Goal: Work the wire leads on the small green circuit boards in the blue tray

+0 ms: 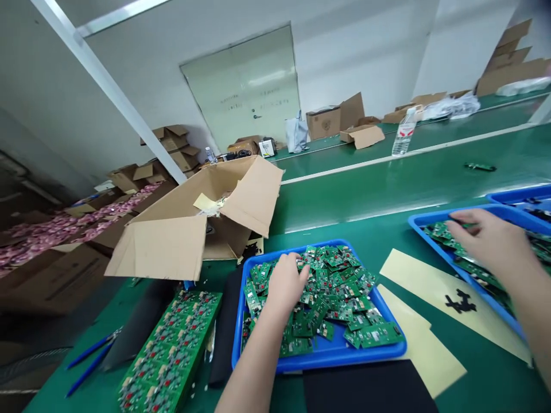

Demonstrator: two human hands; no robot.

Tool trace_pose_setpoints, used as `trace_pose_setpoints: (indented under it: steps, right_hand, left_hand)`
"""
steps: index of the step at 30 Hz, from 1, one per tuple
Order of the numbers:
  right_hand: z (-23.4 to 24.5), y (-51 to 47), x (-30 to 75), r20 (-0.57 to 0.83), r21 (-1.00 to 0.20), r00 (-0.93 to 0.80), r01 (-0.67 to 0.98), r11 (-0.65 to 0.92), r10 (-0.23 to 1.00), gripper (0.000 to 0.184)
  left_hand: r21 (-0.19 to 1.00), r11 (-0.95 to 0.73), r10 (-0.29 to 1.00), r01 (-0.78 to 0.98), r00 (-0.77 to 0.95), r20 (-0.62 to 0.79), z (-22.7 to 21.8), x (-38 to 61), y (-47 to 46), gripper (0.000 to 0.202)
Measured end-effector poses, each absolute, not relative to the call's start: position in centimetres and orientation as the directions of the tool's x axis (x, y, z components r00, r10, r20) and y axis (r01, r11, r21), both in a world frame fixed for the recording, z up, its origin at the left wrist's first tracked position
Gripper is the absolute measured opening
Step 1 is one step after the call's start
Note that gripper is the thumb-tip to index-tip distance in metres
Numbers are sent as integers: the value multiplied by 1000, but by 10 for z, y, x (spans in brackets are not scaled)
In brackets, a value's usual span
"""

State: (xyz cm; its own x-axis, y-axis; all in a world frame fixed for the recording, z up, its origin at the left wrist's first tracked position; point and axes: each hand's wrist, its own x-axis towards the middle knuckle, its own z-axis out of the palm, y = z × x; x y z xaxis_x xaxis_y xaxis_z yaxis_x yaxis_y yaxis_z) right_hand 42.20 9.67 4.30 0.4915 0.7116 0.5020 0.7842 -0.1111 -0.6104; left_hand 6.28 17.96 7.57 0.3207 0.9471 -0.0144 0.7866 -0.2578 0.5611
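My left hand [286, 281] reaches over the middle blue tray [318, 362], which is heaped with small green circuit boards [340, 281]. Its thumb stands apart from the curled index finger; the other fingers are mostly hidden, and no board shows in its grasp. Above the right-hand blue tray [462, 275] hovers my right hand [491, 238], with a gap between thumb and bent forefinger. More green circuit boards [441, 232] lie beneath it. Small black parts [460, 301] rest on a strip of cream paper [408, 267] between the two trays.
Left of the middle tray lie a stack of uncut board panels [172, 350], black foam [224, 332] and blue-handled pliers [92, 355]. An open cardboard box [159, 246] stands behind them. Farther back are a water bottle [403, 135] and a loose board [480, 167].
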Motion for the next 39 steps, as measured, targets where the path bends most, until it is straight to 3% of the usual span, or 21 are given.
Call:
trace_pose_setpoints:
  steps: [2,6,10,12,15,19,23,26,28,30,32,34,36,39]
  right_hand:
    - [45,100,383,400,-674,466,733,-92,789,13]
    - [51,113,305,387,-713,202,684,153,899,21]
    - [47,123,261,353,-780,56,569,260,934,22]
    - [38,126,253,313,-852,94,468,236,945,22]
    - [22,128,248,195,-970,144,175,169,970,31]
    - [13,129,243,0,-981,174,-191,34,985,48]
    - [20,129,237,-79,-930,188,-367,-5,979,49]
    - [24,130,236,-73,-923,249,-383,29,966,51]
    - [23,131,237,-71,-933,262,-360,29,962,50]
    - [21,130,239,-57,-949,251,-315,26,966,48]
    - [19,127,239,-25,-970,238,-242,35,971,45]
    - [19,124,236,12,-985,213,-164,48,977,39]
    - [20,119,231,49,-993,167,-102,67,985,33]
    - [21,112,225,104,-994,80,-29,107,991,28]
  left_hand:
    - [488,-218,958,845,280,-58,75,69,193,28]
    - [395,-185,963,900,246,-110,67,80,209,34]
    - [366,-243,962,898,273,-30,64,72,210,39]
    - [365,-322,944,874,324,55,66,64,207,41]
    - [361,-502,865,786,458,206,70,55,200,30]
    - [322,-712,700,624,593,398,69,56,190,21]
    - [269,-834,549,483,669,501,62,62,180,19]
    - [242,-877,478,414,704,526,61,64,171,21]
    - [296,-877,480,379,736,478,65,64,166,16]
    - [479,-809,532,341,771,349,70,64,162,19]
    - [727,-606,627,322,756,189,73,64,161,32]
    - [887,-338,720,315,693,28,73,67,161,37]
    - [942,-136,741,306,663,-108,71,70,161,41]
    - [943,-35,641,331,732,-233,68,74,161,38]
